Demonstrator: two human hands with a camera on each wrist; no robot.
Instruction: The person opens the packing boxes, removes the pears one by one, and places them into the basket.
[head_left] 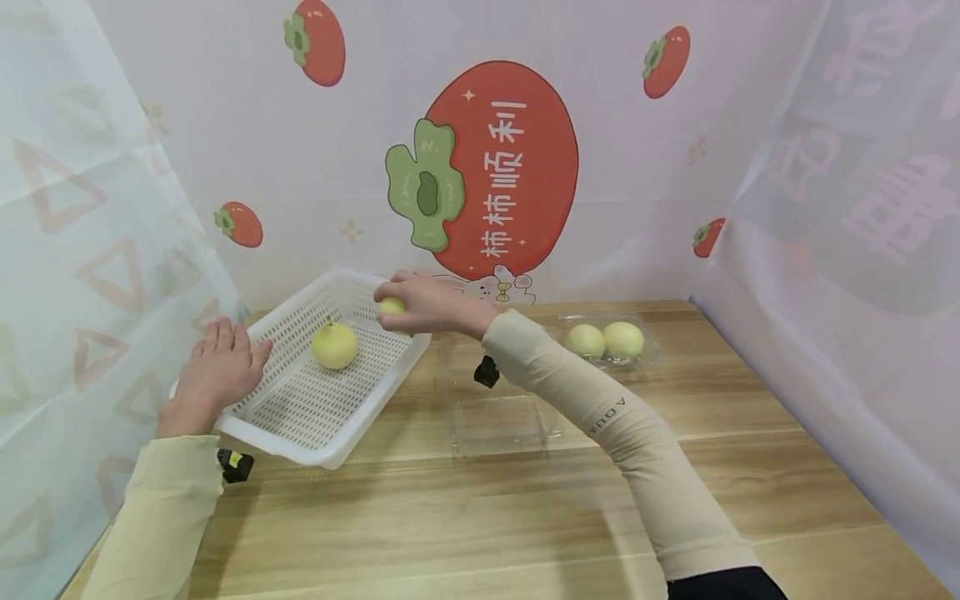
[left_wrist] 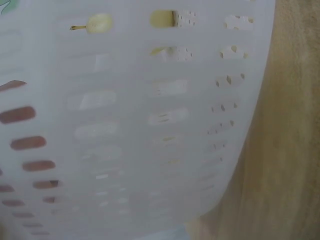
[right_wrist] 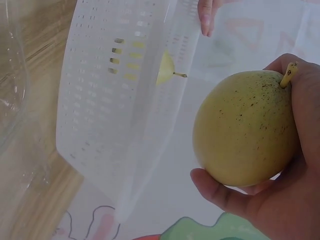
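Observation:
My right hand (head_left: 435, 304) grips a yellow-green pear (right_wrist: 245, 127) above the far right rim of a white perforated basket (head_left: 375, 421). Dark speckles and a short stem show on this pear in the right wrist view, where fingers and thumb wrap round it. A second pear (head_left: 335, 346), stem up, sits inside the basket. At the basket's left side my left hand (head_left: 225, 371) lies over the rim with its fingers straight. The left wrist view is mostly filled by the basket's slotted wall (left_wrist: 135, 135).
Two pears (head_left: 604, 341) lie in a transparent plastic container (head_left: 648, 354) at the back right. Another transparent container (head_left: 498, 425) stands on the wooden table (head_left: 465, 533) right of the basket. Printed sheets (head_left: 615, 208) hang behind and at both sides.

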